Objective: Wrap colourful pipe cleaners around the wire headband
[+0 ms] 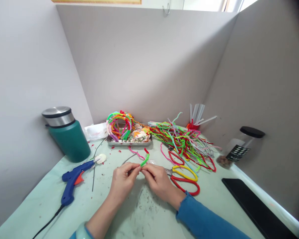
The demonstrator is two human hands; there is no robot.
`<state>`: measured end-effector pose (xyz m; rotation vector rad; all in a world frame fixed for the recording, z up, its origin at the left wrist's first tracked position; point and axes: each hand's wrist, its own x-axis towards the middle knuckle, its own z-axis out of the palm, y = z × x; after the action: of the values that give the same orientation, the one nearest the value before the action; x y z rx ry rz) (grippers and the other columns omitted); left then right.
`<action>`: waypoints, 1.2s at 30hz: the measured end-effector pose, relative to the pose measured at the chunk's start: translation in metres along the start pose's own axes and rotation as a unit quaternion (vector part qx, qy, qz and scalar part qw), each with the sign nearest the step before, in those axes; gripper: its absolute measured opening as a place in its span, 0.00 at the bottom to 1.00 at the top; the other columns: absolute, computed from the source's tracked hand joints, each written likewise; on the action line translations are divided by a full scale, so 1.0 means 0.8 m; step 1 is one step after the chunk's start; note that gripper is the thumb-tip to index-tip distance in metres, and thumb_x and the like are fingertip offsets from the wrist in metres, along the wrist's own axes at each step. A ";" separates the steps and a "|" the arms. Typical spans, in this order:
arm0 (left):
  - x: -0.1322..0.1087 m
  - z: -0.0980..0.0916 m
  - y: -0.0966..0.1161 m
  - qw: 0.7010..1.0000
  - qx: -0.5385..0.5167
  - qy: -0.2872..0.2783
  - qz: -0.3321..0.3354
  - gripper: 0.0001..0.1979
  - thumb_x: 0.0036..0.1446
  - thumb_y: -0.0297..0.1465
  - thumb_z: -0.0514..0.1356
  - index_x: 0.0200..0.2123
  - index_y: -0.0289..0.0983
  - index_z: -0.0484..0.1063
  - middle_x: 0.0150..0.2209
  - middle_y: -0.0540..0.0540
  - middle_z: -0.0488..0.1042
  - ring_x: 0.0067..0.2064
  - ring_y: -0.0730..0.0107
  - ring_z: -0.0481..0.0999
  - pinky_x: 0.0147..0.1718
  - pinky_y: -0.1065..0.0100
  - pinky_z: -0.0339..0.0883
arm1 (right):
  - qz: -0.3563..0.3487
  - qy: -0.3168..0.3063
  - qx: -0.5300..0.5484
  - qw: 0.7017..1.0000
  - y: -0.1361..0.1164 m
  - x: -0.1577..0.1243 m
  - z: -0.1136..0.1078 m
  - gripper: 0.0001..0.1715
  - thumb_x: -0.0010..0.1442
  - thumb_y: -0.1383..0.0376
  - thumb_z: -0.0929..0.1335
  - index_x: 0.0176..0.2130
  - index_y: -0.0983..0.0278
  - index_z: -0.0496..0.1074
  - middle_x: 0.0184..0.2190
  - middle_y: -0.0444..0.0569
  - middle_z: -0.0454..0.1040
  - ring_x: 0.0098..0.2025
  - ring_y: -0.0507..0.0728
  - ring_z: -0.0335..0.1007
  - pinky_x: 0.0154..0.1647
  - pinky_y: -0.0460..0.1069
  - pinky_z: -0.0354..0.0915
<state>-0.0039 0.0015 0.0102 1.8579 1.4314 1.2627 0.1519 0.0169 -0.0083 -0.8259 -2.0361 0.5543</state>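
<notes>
Between my two hands is a short twisted pipe cleaner (145, 160), green along its length with a red tip pointing up and away. My left hand (126, 177) pinches its near end between thumb and fingers. Right beside it, my right hand (157, 179) is closed on the same end, fingertips almost touching the left ones. Exactly where each fingertip grips is hidden. Just beyond lies a loose pink pipe cleaner (137, 152). Scissors with red and yellow handles (185, 181) lie to the right of my right hand, their blades partly hidden behind it.
A metal tray (129, 144) holds pipe-cleaner rings (119, 126) and buttons. Right of it spreads a heap of pipe cleaners (184, 139). A blue glue gun (73, 182) and green flask (69, 141) stand left; a tilted jar (239, 149) and black slab (254, 205) are right. Grey panels surround the table.
</notes>
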 end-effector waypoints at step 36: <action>0.000 0.005 -0.001 1.000 0.017 -0.007 0.007 0.10 0.55 0.33 0.54 0.31 0.35 0.73 0.28 0.48 0.74 0.29 0.72 0.70 0.28 0.73 0.62 | -0.010 0.033 -0.057 0.998 -0.002 -0.001 -0.002 0.10 0.61 0.67 0.60 0.36 0.63 0.69 0.29 0.49 0.72 0.31 0.54 0.67 0.33 0.48 0.61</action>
<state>-0.0008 0.0026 0.0076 1.8985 1.4436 1.2365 0.1532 0.0150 -0.0066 -0.8794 -2.0275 0.3967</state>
